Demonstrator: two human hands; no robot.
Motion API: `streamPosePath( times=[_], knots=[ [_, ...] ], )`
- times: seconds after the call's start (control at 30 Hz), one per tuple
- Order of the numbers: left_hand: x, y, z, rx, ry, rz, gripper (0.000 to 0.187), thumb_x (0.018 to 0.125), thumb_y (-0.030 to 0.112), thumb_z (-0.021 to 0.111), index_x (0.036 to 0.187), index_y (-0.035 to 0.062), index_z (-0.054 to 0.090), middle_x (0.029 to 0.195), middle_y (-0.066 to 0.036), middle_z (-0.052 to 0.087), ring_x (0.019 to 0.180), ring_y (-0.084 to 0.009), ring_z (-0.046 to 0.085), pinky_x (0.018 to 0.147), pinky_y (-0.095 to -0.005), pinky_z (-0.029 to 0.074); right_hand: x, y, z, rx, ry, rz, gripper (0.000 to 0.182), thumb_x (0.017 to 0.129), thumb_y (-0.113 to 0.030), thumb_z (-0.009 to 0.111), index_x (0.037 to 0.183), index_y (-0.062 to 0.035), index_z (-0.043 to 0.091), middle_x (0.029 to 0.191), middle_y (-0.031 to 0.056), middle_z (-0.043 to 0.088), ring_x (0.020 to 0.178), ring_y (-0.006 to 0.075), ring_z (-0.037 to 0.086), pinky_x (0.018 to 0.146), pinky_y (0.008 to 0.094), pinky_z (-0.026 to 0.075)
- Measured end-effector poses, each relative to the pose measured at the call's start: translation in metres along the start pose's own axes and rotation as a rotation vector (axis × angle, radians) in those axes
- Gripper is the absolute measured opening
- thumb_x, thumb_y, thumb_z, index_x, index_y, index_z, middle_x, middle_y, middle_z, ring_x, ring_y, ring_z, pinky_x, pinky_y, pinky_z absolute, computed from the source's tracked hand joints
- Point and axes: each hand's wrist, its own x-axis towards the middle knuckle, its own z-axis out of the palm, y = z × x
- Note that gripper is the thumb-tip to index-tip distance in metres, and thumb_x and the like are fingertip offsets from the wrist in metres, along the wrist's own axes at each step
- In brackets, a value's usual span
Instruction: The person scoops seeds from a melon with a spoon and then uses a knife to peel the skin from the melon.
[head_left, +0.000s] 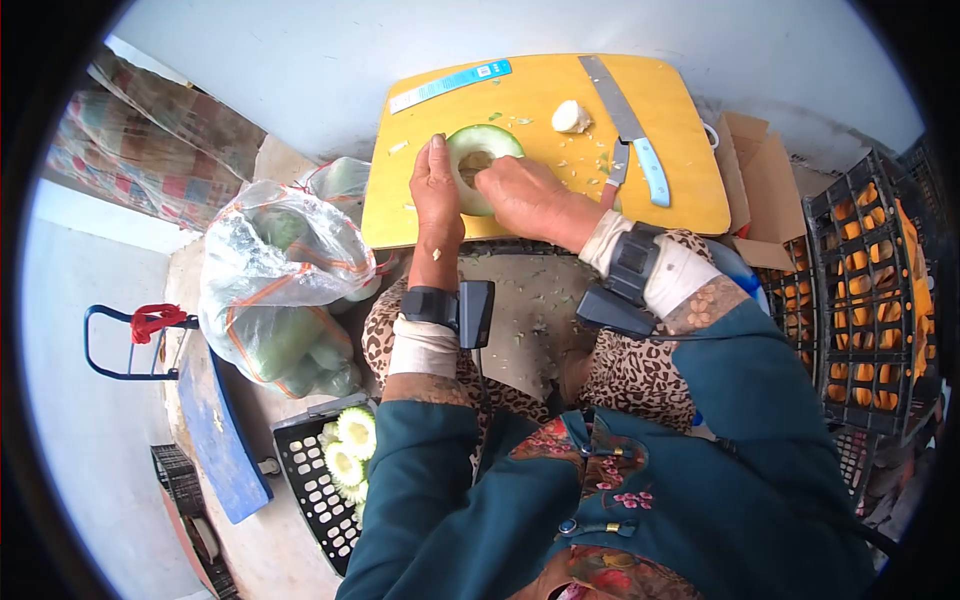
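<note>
The left hand (pixel 436 187) is clamping its fingers on the gourd ring (pixel 486 142); the right hand's (pixel 528 197) curled fingers, seemingly together, are touching it.

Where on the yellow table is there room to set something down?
The yellow table looks bare right of the blue-handled knife, and at the far edge between it and the blue-and-white strip. It is crowded around the left hand, right hand and gourd ring, with the small knife close by.

The left hand (pixel 436 186) points away, upright. The right hand (pixel 522 196) angles inward, knuckles up, fingers curled.
</note>
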Motion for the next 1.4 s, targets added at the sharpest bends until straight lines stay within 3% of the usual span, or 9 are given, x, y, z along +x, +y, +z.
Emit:
streamPosePath(
  times=[0.13,0.33,0.43,0.63,0.83,1.03,1.23,1.4],
  knots=[
    [-0.001,0.001,-0.003,-0.07,-0.014,-0.039,0.047,0.098,0.038,0.049,0.121,-0.0018,0.055,0.11,-0.009,0.061,0.096,-0.0166,0.058,0.084,-0.0298,0.049,-0.008,0.0,-0.017,0.055,0.035,0.175,0.012,0.072,0.004,0.056,0.081,0.0027,0.065,0.079,0.0248,0.064,0.079,0.0418,0.064,0.069,0.0476,0.052],
    [-0.002,0.004,-0.003,-0.085,-0.012,-0.062,0.049,0.097,0.04,0.049,0.123,-0.0019,0.053,0.111,-0.011,0.061,0.099,-0.018,0.058,0.086,-0.0307,0.048,0.002,-0.002,-0.011,0.1,0.008,0.216,0.017,0.079,-0.003,0.055,0.089,0.0026,0.067,0.085,0.0245,0.066,0.082,0.0388,0.066,0.071,0.0449,0.053],
    [-0.002,0.003,-0.005,-0.048,-0.063,-0.047,0.05,0.097,0.04,0.049,0.124,-0.0024,0.053,0.111,-0.011,0.061,0.099,-0.0187,0.058,0.087,-0.0307,0.048,0.005,0.004,0.004,0.195,0.088,0.121,0.012,0.073,0.002,0.056,0.078,0.0028,0.066,0.077,0.0257,0.063,0.078,0.0413,0.064,0.068,0.0478,0.051],
    [-0.005,0.004,-0.007,-0.013,-0.1,-0.016,0.053,0.097,0.041,0.048,0.126,-0.0028,0.051,0.114,-0.012,0.06,0.102,-0.0197,0.058,0.089,-0.031,0.047,0.001,0.013,-0.008,0.105,0.028,-0.061,0.01,0.071,0.0,0.058,0.077,0.0024,0.066,0.077,0.0229,0.065,0.075,0.039,0.065,0.065,0.0449,0.052],
    [-0.005,0.005,-0.006,0.008,-0.135,-0.023,0.053,0.097,0.041,0.049,0.126,-0.003,0.051,0.116,-0.012,0.059,0.104,-0.0194,0.057,0.091,-0.0313,0.046,-0.01,0.018,-0.052,-0.131,-0.232,-0.195,0.008,0.072,0.0,0.059,0.074,0.0027,0.066,0.075,0.0211,0.065,0.074,0.0359,0.066,0.062,0.0417,0.053],
    [-0.007,0.006,-0.002,-0.018,-0.121,-0.036,0.053,0.097,0.041,0.048,0.126,-0.0031,0.051,0.116,-0.012,0.059,0.104,-0.0188,0.056,0.09,-0.0313,0.046,-0.009,0.019,-0.025,-0.037,0.054,-0.115,0.008,0.073,-0.001,0.059,0.077,0.0012,0.066,0.078,0.0209,0.065,0.076,0.0358,0.067,0.063,0.0414,0.053],
    [-0.007,0.003,-0.002,0.021,-0.098,-0.001,0.052,0.097,0.04,0.049,0.126,-0.0038,0.052,0.114,-0.012,0.06,0.101,-0.0186,0.057,0.088,-0.0308,0.047,0.004,0.018,-0.007,-0.003,-0.012,-0.107,0.007,0.073,-0.002,0.06,0.077,0.0,0.066,0.08,0.0204,0.066,0.078,0.0361,0.066,0.062,0.0426,0.053],
    [-0.007,0.003,0.003,0.069,-0.097,0.003,0.053,0.097,0.041,0.049,0.126,-0.0025,0.052,0.115,-0.013,0.059,0.103,-0.0196,0.057,0.09,-0.0316,0.046,-0.008,0.019,-0.034,-0.019,-0.147,-0.14,0.008,0.072,0.001,0.058,0.077,0.0026,0.065,0.078,0.0222,0.064,0.076,0.0379,0.066,0.062,0.0426,0.053]
  ],
)
